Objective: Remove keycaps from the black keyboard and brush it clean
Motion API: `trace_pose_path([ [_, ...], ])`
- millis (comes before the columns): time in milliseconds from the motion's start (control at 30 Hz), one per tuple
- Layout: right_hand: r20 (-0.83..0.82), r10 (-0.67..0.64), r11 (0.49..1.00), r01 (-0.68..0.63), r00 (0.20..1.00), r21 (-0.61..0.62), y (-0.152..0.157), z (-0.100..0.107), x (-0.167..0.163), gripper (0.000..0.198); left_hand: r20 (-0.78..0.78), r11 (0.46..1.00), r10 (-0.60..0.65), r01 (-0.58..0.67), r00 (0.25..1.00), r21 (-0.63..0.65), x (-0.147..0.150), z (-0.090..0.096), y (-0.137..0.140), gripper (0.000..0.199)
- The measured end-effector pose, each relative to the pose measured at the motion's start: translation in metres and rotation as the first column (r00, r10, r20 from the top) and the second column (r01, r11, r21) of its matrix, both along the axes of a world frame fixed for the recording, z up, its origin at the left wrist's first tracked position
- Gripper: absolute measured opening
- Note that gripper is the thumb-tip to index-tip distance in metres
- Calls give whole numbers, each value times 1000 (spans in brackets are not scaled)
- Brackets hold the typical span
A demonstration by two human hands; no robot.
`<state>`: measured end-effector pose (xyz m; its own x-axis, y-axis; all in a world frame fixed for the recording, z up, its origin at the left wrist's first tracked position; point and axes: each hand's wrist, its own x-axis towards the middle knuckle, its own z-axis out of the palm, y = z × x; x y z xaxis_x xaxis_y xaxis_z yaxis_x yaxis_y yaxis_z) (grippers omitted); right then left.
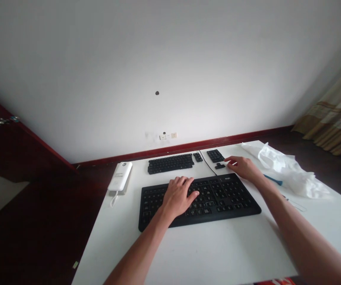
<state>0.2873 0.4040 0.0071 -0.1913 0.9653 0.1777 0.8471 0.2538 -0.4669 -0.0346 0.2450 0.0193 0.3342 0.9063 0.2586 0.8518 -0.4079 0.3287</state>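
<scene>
Along the tabletop's (212, 253) far edge, black keycaps (170, 163) lie detached in groups; nearer its middle, the keyboard (229, 198) appears stripped. Left hand (178, 194) spread over it; right hand (243, 167) narrowed beside the number-pad caps (214, 155), grip uncertain.

From my end, L hand (176, 199) & R hand (244, 168) are bare, fingers (189, 182) slim w/ rounded tips. I see bare forearms (295, 221) too, narrowing twd the wrists (166, 213); more of the R one's visible. Nails too small to tell.
</scene>
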Motion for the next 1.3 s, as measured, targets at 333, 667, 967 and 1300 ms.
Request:
trace_pose_path([
  [333,-9,-120,982,120,993,148,-11,15,-9,28,-37,1000,3,-2,999,24,0,-2,-1,50],
  [667,220,-292,947,249,931,203,-51,21,57,30,-11,999,12,-11,1000,45,-1,-6,1,48],
  [967,320,-267,964,249,909,97,-49,2,77,28,27,996,8,-10,1000,90,0,-8,-3,47],
  [1300,239,-247,965,216,939,148,-60,18,59,12,354,948,235,-294,905,123,-91,6,-17,43],
])
